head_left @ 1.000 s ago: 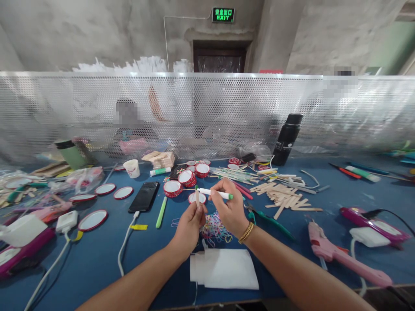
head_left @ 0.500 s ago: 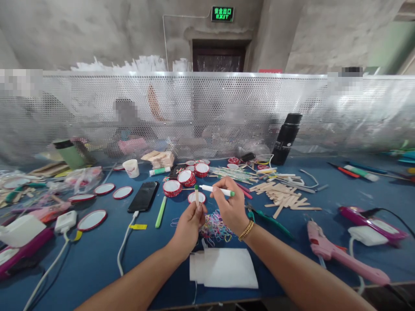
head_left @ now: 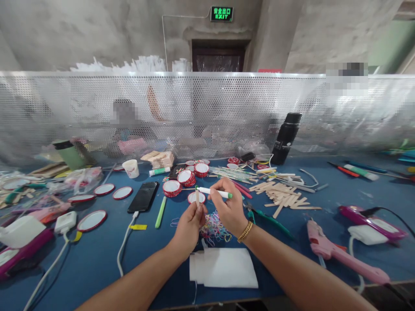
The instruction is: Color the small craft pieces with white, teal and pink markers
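Observation:
My left hand (head_left: 191, 220) is closed on the lower end of a wooden craft stick (head_left: 197, 198), which stands upright with a green top end. Between the fingers of my right hand (head_left: 228, 205) is a white marker pen (head_left: 212, 191) with a green end, its tip at the green top of the stick. Below my hands lies a pile of colourful rubber bands (head_left: 215, 228). Just behind the stick is a round red-rimmed lid (head_left: 193, 198). A white cloth pouch (head_left: 227, 268) rests nearer to me.
Loose craft sticks (head_left: 285, 196) and green-handled pliers (head_left: 270, 220) lie to the right, with a pink glue gun (head_left: 340, 252) beyond. On the left are a phone (head_left: 143, 197), its white cable and a green marker cap (head_left: 160, 212). A black bottle (head_left: 286, 139) stands at the back.
The marker in my right hand has shifted slightly left, so its tip now meets the stick's green end. My left hand holds the stick in nearly the same place.

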Demonstrator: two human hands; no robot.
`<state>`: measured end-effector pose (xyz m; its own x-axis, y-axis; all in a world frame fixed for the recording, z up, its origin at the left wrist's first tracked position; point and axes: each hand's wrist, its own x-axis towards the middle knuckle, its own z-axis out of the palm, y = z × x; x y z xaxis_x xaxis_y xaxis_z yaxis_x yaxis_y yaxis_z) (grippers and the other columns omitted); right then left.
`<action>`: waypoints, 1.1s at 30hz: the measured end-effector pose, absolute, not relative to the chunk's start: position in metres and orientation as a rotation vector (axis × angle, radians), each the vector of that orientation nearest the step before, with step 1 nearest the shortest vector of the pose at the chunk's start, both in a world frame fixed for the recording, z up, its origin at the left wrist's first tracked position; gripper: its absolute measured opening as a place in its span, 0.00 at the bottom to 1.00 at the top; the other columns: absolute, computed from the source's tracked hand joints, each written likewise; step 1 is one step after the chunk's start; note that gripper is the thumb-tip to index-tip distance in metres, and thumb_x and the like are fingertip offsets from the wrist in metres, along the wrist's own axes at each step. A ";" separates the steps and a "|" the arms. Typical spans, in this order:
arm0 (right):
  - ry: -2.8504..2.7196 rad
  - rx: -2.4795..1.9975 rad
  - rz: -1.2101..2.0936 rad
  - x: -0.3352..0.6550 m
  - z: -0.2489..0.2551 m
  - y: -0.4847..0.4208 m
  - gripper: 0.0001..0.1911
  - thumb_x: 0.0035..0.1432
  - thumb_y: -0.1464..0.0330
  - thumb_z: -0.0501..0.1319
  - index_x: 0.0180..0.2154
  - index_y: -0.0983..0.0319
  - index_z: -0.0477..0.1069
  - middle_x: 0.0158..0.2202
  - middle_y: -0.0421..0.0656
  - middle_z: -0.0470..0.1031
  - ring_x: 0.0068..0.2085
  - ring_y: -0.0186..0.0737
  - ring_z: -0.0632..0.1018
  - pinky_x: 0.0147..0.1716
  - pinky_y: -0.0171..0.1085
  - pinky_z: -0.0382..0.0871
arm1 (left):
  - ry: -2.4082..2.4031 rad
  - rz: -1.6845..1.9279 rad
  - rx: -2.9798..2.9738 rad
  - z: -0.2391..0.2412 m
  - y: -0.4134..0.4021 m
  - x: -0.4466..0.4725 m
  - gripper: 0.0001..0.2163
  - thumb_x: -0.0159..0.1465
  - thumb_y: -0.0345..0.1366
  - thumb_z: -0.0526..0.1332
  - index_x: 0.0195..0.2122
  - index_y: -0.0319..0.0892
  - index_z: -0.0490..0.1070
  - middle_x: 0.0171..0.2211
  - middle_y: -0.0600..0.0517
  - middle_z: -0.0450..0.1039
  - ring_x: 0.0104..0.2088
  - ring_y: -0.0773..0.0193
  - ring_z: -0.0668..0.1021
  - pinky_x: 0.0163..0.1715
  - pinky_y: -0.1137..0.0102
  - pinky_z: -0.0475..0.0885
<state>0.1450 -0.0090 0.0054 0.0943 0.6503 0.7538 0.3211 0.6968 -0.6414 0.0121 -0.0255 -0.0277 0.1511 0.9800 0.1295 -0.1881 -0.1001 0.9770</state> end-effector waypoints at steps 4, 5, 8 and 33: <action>-1.479 -0.844 0.288 0.145 0.005 -0.009 0.07 0.61 0.70 0.56 0.29 0.58 0.66 0.27 0.39 0.70 0.31 0.39 0.70 0.32 0.39 0.64 | 0.914 1.240 1.260 -0.028 -0.026 0.012 0.23 0.56 0.59 0.64 0.28 0.42 0.65 0.17 0.60 0.55 0.19 0.72 0.57 0.20 0.74 0.49; -1.475 -0.844 0.287 0.145 0.005 -0.009 0.07 0.61 0.70 0.56 0.29 0.58 0.66 0.27 0.40 0.70 0.31 0.39 0.70 0.32 0.39 0.64 | 0.915 1.234 1.268 -0.028 -0.025 0.012 0.23 0.56 0.59 0.64 0.28 0.42 0.65 0.17 0.60 0.55 0.19 0.72 0.56 0.19 0.74 0.48; -1.497 -0.833 0.290 0.146 0.005 -0.009 0.07 0.61 0.69 0.56 0.29 0.58 0.66 0.27 0.40 0.70 0.31 0.39 0.71 0.32 0.39 0.64 | 0.909 1.234 1.271 -0.028 -0.025 0.012 0.24 0.55 0.60 0.64 0.27 0.42 0.64 0.16 0.61 0.53 0.19 0.72 0.55 0.19 0.74 0.48; -1.438 -0.832 0.327 0.146 0.006 -0.008 0.06 0.61 0.69 0.57 0.30 0.59 0.67 0.28 0.40 0.70 0.32 0.39 0.71 0.33 0.38 0.64 | 0.950 1.232 1.301 -0.031 -0.023 0.012 0.25 0.55 0.62 0.62 0.29 0.42 0.65 0.16 0.62 0.54 0.18 0.72 0.55 0.19 0.74 0.49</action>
